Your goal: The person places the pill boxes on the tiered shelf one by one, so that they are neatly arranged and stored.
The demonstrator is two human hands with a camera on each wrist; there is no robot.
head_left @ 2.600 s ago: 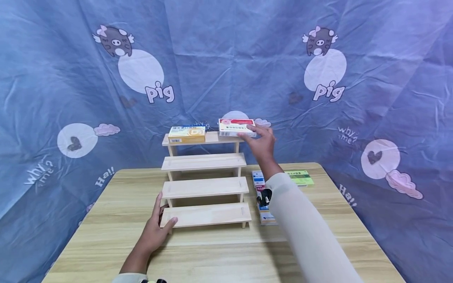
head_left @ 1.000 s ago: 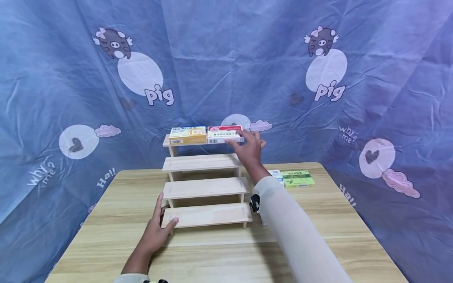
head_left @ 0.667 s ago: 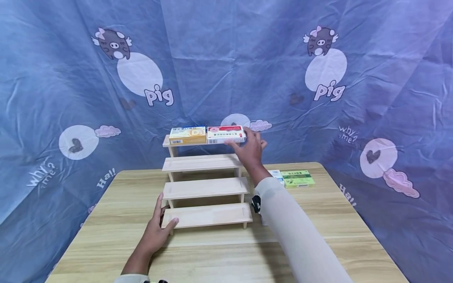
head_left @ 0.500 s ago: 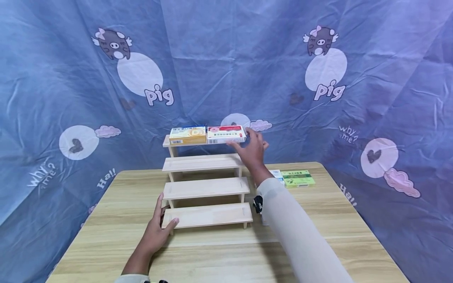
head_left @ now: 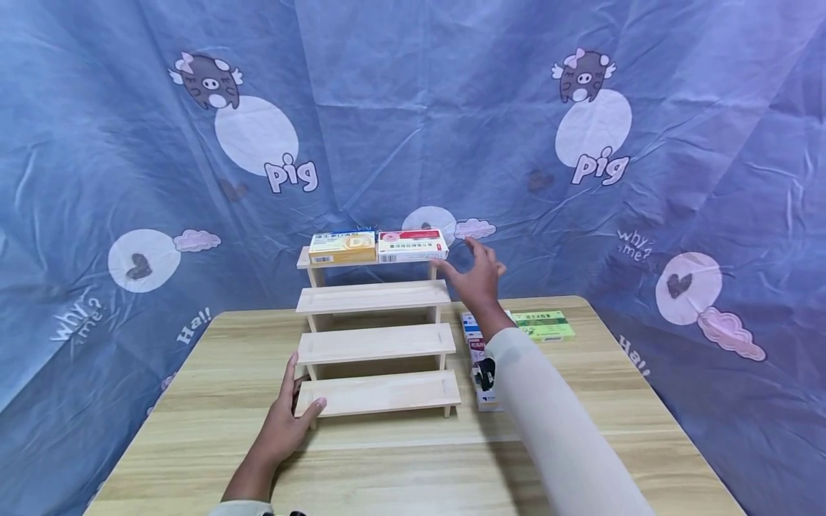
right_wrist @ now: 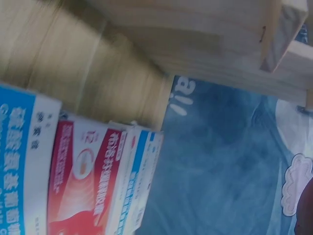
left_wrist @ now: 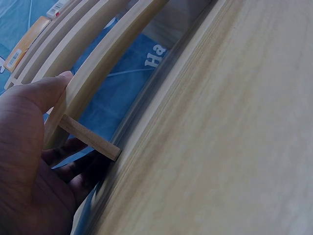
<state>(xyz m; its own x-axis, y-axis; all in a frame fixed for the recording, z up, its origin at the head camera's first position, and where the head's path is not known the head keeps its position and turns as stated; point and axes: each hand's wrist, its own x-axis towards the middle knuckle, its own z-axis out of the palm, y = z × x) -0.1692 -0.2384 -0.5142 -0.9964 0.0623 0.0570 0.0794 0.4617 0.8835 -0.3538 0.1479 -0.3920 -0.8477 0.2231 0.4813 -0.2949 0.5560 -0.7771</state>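
A four-step wooden display rack (head_left: 377, 347) stands on the table. My left hand (head_left: 280, 419) holds the left end of its lowest step; in the left wrist view the thumb (left_wrist: 51, 90) lies on the step and the other fingers reach beneath it. On the top step, a yellow and white medicine box (head_left: 342, 247) and a red and white medicine box (head_left: 411, 247) lie side by side. Just right of the red and white box is my right hand (head_left: 479, 278), holding nothing, with thumb and forefinger spread and a small gap to the box.
Right of the rack, several medicine boxes (head_left: 476, 345) lie in a row, partly behind the right forearm; a red one (right_wrist: 85, 171) shows in the right wrist view. A green box (head_left: 543, 326) lies farther right. Patterned blue cloth (head_left: 413, 143) hangs behind the table (head_left: 226, 373).
The red and white box slid left along the top step until beside the yellow one. My right hand then let it go and drew off to the right. The left hand stays put.
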